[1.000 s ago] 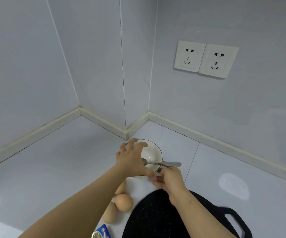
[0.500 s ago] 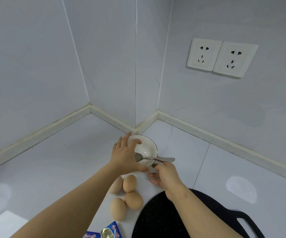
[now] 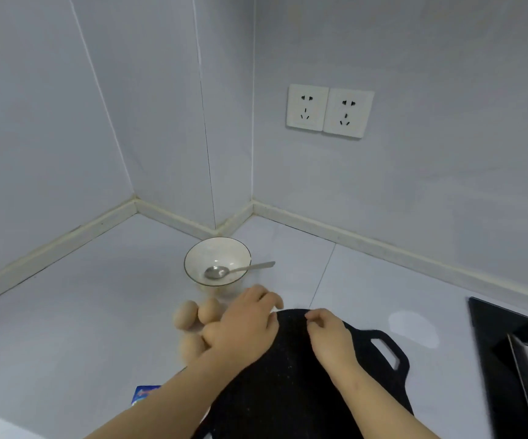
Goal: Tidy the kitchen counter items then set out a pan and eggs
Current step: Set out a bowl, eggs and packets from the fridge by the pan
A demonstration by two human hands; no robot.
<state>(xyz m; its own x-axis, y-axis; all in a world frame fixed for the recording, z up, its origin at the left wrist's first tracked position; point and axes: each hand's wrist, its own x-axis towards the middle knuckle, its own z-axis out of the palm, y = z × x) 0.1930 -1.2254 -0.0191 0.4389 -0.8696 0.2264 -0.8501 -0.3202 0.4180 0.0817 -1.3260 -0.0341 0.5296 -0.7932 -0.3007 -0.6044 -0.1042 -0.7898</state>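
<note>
A white bowl (image 3: pixel 217 260) stands near the counter's corner with a metal spoon (image 3: pixel 237 269) lying in it, handle over the right rim. Several brown eggs (image 3: pixel 193 315) lie in a cluster in front of the bowl. A black speckled pan (image 3: pixel 291 391) with a cut-out handle at its right fills the near middle. My left hand (image 3: pixel 243 327) hovers over the pan's far left edge and the nearest eggs, fingers loosely curled and holding nothing. My right hand (image 3: pixel 330 337) is above the pan's far rim, fingers relaxed and empty.
A black cooktop (image 3: pixel 509 359) sits at the right edge. A blue packet (image 3: pixel 144 393) peeks out beside my left forearm. Two wall sockets (image 3: pixel 329 110) are on the right wall. The counter ends at tiled walls behind and to the left.
Both hands have left the bowl and spoon and drawn back toward me, over the pan's far edge. The spoon now rests alone in the bowl.
</note>
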